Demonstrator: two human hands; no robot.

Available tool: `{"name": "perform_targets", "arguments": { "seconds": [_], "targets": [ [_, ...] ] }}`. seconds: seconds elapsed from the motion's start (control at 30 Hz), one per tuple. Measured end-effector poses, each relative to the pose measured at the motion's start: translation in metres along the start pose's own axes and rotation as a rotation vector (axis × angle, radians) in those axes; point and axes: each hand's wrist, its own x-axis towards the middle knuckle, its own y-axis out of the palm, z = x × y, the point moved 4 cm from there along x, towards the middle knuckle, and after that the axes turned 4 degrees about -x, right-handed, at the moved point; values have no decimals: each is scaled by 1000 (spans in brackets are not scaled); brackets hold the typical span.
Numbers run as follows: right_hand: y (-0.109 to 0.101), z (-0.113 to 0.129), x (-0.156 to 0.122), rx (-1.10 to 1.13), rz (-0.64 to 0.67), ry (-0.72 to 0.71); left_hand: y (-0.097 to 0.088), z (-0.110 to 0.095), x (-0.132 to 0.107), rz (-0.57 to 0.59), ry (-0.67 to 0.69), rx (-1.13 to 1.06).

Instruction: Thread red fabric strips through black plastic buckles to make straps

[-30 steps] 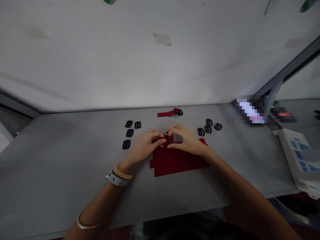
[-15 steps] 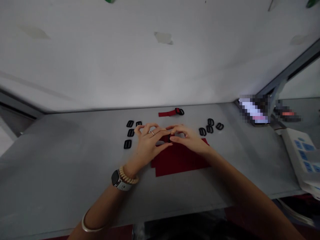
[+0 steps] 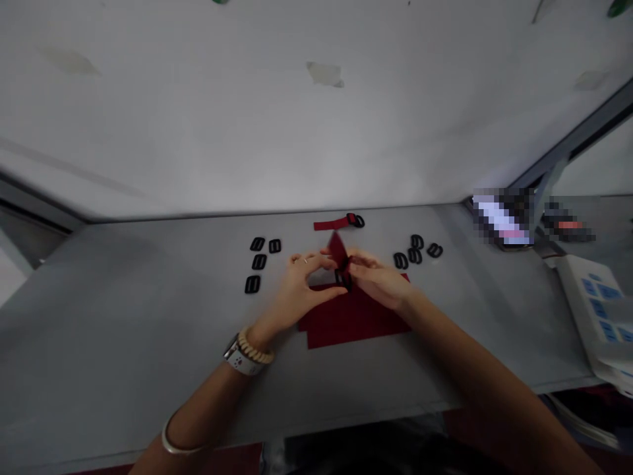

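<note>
My left hand [image 3: 301,290] and my right hand [image 3: 378,280] meet over a stack of red straps [image 3: 353,320] lying on the grey table [image 3: 123,316]. Between their fingertips they pinch one red strap [image 3: 338,249], its end sticking up, with a black slide buckle [image 3: 343,277] on it. Both hands have their fingers closed on this piece. A watch and a braided band sit on my left wrist.
Several black slide buckles [image 3: 260,262] lie left of the hands, and several black rings [image 3: 415,252] lie to the right. A red strap with a buckle fitted [image 3: 339,223] lies farther back. A white device with blue buttons [image 3: 598,316] stands at the right edge.
The strap end has been lifted and now points up between my fingers. My left hand has turned, its fingers curling in closer to the buckle.
</note>
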Motion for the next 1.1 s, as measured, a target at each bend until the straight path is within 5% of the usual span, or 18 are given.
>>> {"name": "perform_targets", "arguments": {
  "seconds": [0.27, 0.5, 0.9, 1.1],
  "targets": [
    [-6, -8, 2, -366, -126, 34, -5, 20, 4, -203, -190, -372],
    [-15, -6, 6, -790, -239, -111, -15, 37, 7, -276, -192, -195],
    [-30, 4, 7, -902, -290, -106, -24, 36, 9, -123, -101, 175],
    [-28, 6, 6, -993, -194, -136, -21, 44, 7, -58, -124, 91]
  ]
}}
